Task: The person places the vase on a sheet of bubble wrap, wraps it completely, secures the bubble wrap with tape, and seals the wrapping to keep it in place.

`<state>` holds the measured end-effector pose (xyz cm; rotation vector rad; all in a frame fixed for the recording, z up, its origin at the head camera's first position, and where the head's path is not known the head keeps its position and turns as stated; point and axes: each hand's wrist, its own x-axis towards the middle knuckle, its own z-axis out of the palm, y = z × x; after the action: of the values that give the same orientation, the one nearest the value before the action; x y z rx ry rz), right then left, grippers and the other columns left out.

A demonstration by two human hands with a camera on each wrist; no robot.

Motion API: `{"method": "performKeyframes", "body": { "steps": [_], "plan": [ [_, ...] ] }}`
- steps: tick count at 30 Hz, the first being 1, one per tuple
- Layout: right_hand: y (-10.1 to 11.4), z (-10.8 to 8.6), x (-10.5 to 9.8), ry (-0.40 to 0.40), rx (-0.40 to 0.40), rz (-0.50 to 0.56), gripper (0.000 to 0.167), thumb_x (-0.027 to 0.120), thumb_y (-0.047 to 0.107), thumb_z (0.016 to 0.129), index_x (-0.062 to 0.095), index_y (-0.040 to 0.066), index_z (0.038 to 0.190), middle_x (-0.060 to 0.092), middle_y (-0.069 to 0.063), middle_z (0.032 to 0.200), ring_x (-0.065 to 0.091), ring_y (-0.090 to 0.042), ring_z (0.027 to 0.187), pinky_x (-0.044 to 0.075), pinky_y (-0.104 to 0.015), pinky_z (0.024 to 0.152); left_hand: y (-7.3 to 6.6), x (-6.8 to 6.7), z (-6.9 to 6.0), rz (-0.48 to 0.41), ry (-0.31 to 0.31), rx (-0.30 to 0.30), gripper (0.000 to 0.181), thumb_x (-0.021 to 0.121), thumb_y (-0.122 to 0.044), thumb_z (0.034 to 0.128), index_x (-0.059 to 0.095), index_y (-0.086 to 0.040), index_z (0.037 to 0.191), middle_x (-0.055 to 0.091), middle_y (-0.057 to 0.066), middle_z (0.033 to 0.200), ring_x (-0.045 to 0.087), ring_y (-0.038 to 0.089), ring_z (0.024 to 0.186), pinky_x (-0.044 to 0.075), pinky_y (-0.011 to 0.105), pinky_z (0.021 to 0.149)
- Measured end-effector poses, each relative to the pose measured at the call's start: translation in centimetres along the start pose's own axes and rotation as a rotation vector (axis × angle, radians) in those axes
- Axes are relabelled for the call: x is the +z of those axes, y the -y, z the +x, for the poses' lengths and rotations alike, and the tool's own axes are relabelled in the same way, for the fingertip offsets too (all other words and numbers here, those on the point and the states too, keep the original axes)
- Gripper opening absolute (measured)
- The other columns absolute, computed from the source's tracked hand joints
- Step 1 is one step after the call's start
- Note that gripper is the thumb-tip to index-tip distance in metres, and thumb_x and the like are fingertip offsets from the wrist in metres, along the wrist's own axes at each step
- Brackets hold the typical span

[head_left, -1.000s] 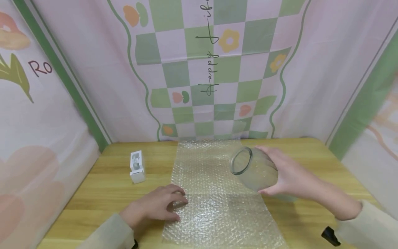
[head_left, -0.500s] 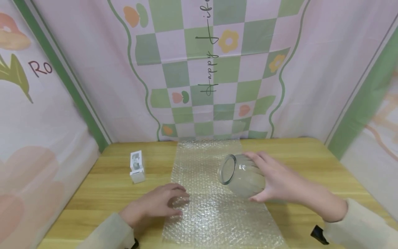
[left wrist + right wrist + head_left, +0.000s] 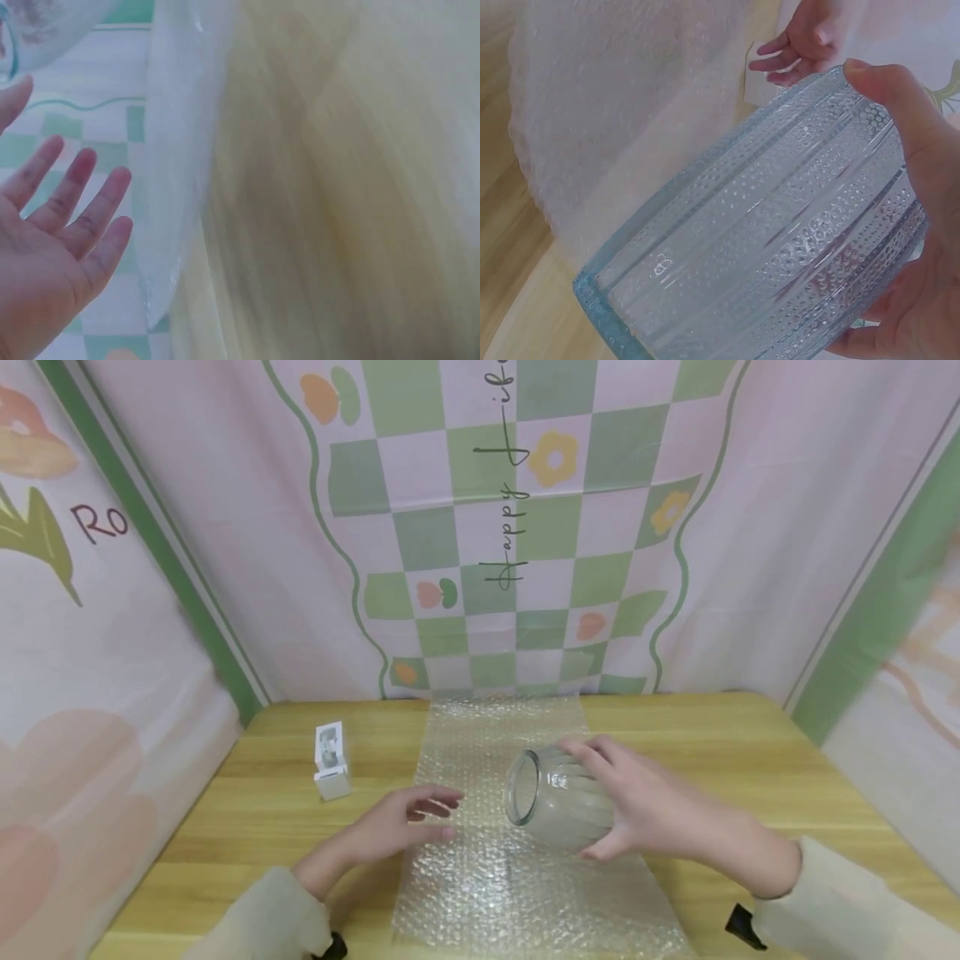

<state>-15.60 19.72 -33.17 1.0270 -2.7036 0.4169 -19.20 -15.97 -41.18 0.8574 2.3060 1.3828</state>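
A clear ribbed glass jar [image 3: 570, 802] is tilted on its side above the bubble wrap [image 3: 487, 885], its round mouth facing left. My right hand [image 3: 637, 797] grips the jar around its base end, thumb on the near side. In the right wrist view the glass jar [image 3: 765, 232] shows a dotted texture between its ribs. My left hand [image 3: 393, 827] hovers over the left edge of the bubble wrap, fingers spread and holding nothing. Those loose fingers also show in the left wrist view, with part of the jar [image 3: 52, 37] at the top left corner.
A small white box [image 3: 332, 762] with a window stands on the wooden table [image 3: 247, 827], left of the wrap. The wrap runs from the table's front to its back edge. A patterned cloth curtain [image 3: 555, 527] hangs behind the table.
My right hand has carried the jar leftward and toward me over the bubble wrap. My left hand has risen a little off the wrap and moved slightly toward the jar.
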Motion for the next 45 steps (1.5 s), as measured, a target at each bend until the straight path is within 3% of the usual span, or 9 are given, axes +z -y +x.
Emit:
{"method": "performKeyframes", "body": {
  "steps": [7,10,15,23,29,35,40,45],
  "plan": [
    [0.5,0.2,0.8,0.006,-0.025,0.001,0.121,0.099,0.042,0.051,0.039,0.011,0.151,0.055,-0.009,0.124,0.062,-0.029,0.103,0.059,-0.049,0.086,-1.1,1.0,0.6,-0.197,-0.065,0.035,0.057,0.069,-0.019,0.0987,0.048,0.001,0.148,0.053,0.028,0.140,0.059,0.039,0.123,0.055,0.031,0.097],
    [0.8,0.3,0.9,0.011,-0.030,-0.006,0.122,0.099,0.044,0.051,0.038,0.012,0.152,0.055,-0.011,0.125,0.062,-0.029,0.102,0.059,-0.049,0.085,-2.0,1.8,0.8,-0.269,-0.094,0.047,0.058,0.068,-0.017,0.0982,0.046,0.003,0.148,0.051,0.030,0.141,0.057,0.042,0.123,0.056,0.035,0.097],
    [1.3,0.6,1.0,0.030,-0.037,-0.008,0.120,0.098,0.045,0.053,0.038,0.012,0.152,0.054,-0.011,0.123,0.060,-0.025,0.098,0.059,-0.045,0.081,-3.2,3.4,1.1,-0.424,-0.092,0.034,0.070,0.070,-0.021,0.0964,0.037,0.002,0.153,0.046,0.027,0.147,0.054,0.041,0.126,0.054,0.052,0.099],
    [1.9,1.0,1.9,0.066,-0.063,-0.013,0.120,0.098,0.048,0.053,0.040,0.010,0.151,0.056,-0.012,0.125,0.062,-0.024,0.096,0.060,-0.042,0.080,-5.0,5.3,1.4,-0.583,-0.074,-0.044,0.088,0.078,-0.028,0.0918,0.024,-0.007,0.159,0.028,0.026,0.157,0.049,0.040,0.133,0.055,0.051,0.098],
    [2.8,1.3,2.5,0.093,-0.082,-0.047,0.119,0.098,0.049,0.052,0.042,0.009,0.149,0.057,-0.014,0.124,0.062,-0.026,0.093,0.060,-0.043,0.078,-5.7,6.1,1.6,-0.609,-0.094,-0.112,0.082,0.075,-0.022,0.0921,0.028,-0.008,0.158,0.036,0.021,0.155,0.054,0.033,0.127,0.055,0.049,0.097],
    [3.5,1.7,3.2,0.129,-0.112,-0.075,0.120,0.097,0.053,0.055,0.039,0.015,0.152,0.056,-0.013,0.123,0.062,-0.026,0.092,0.061,-0.046,0.072,-6.3,7.1,1.7,-0.611,-0.144,-0.195,0.087,0.081,-0.011,0.0838,0.033,-0.013,0.156,0.045,0.017,0.147,0.057,0.032,0.121,0.055,0.047,0.098],
    [3.7,1.6,3.5,0.089,-0.141,-0.069,0.121,0.098,0.051,0.053,0.040,0.012,0.151,0.056,-0.013,0.123,0.062,-0.026,0.095,0.060,-0.045,0.079,-6.7,7.5,1.5,-0.652,-0.183,-0.183,0.086,0.082,-0.008,0.0802,0.035,-0.007,0.153,0.047,0.017,0.141,0.059,0.032,0.115,0.057,0.046,0.095],
    [3.5,1.9,3.8,0.074,-0.144,-0.017,0.122,0.096,0.054,0.056,0.038,0.012,0.154,0.056,-0.016,0.130,0.062,-0.031,0.107,0.058,-0.050,0.089,-6.7,6.9,1.2,-0.619,-0.222,-0.163,0.082,0.082,-0.011,0.0810,0.039,-0.004,0.151,0.049,0.017,0.143,0.058,0.032,0.116,0.055,0.042,0.096]
  ]
}}
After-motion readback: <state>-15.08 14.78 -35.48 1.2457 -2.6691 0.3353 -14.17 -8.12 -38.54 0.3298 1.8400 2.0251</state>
